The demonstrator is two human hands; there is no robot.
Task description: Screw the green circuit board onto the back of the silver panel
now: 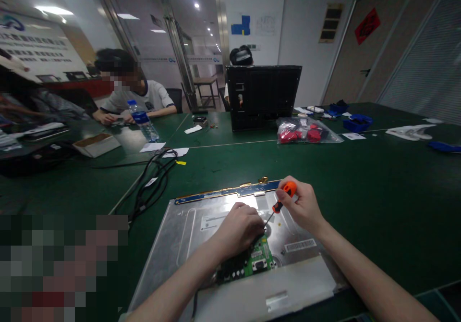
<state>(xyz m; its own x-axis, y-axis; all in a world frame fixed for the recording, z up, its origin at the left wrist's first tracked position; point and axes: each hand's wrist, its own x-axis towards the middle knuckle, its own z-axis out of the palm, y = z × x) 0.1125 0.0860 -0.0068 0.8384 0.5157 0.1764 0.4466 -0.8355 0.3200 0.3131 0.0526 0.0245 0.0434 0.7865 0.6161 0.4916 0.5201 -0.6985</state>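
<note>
My right hand (304, 205) is closed around the orange and black handle of a screwdriver (284, 196). The screwdriver slants down to the left, its tip at the upper corner of a green circuit board (257, 259). Over that board rests my left hand (239, 228), fingers curled down by the screwdriver tip; what they pinch, if anything, is hidden. The board lies on the metal back of a display panel (190, 221), which lies flat on the table. Along the panel's far edge runs a narrow blue circuit strip (223, 194).
Black cables (154, 178) lie left of the panel. Farther back stand a water bottle (144, 122), an open box (96, 144) and a black monitor casing (264, 93). A plastic bag with red items (306, 130) lies before the casing. Other people sit around the green table (378, 187).
</note>
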